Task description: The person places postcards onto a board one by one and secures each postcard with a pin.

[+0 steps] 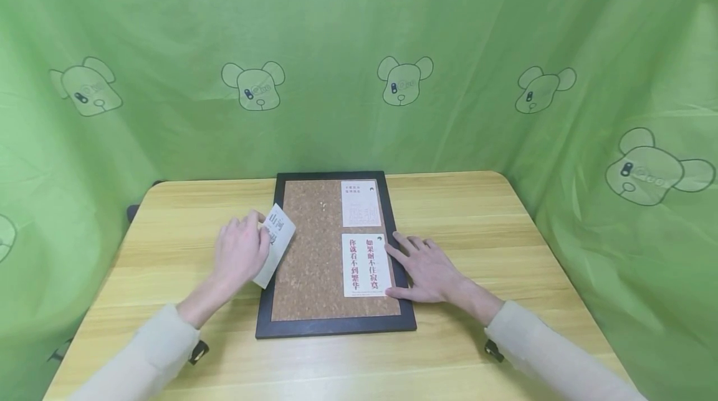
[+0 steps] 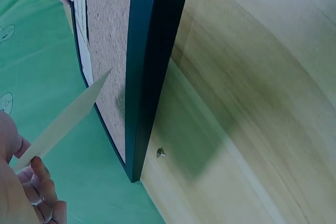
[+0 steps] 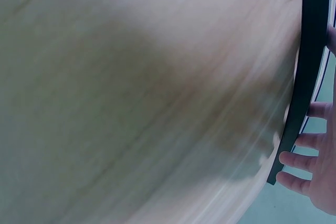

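Observation:
My left hand (image 1: 241,250) pinches a white printed card (image 1: 278,229) between thumb and fingers, tilted over the left edge of the cork board (image 1: 314,251). In the left wrist view the card (image 2: 73,116) stands edge-on, its far corner over the cork. My right hand (image 1: 426,270) lies with spread fingers on the black frame's right side, its fingertips at the edge of a card with red characters (image 1: 367,264). Another pale card (image 1: 361,204) sits above that one. Both have a dark pin at the upper right corner.
A small metal thumbtack (image 2: 160,152) lies on the wooden table (image 2: 252,108) beside the frame's left side. A green curtain (image 1: 336,133) with bear-head drawings hangs behind and at both sides of the table.

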